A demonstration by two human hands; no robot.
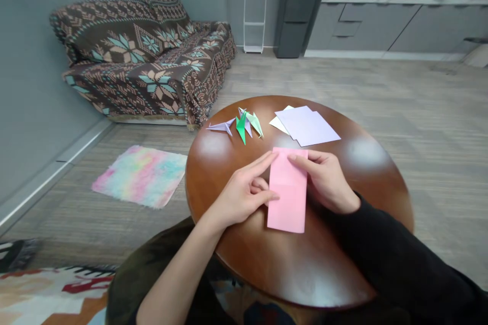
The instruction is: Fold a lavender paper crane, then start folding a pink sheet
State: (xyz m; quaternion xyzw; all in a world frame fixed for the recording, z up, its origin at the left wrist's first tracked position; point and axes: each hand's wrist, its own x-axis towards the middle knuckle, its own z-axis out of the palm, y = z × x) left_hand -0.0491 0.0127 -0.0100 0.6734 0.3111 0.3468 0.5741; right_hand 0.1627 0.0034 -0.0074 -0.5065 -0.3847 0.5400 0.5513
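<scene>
Centrally: one pink paper sheet point(287, 208), oblong, above the round brown desk point(208, 177) — left hand point(242, 190), fingers grasping its left edge; right hand point(331, 183), fingers pinching its upper right corner. Beyond, left: folded paper figures point(241, 126), green and lilac — right: overlapping loose sheets point(310, 124), lilac uppermost.

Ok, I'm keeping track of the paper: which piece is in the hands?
The pink rectangle, held by both the left hand and the right hand. The lavender sheets and the pale sheet partly under them lie untouched, farther across the table.
</scene>
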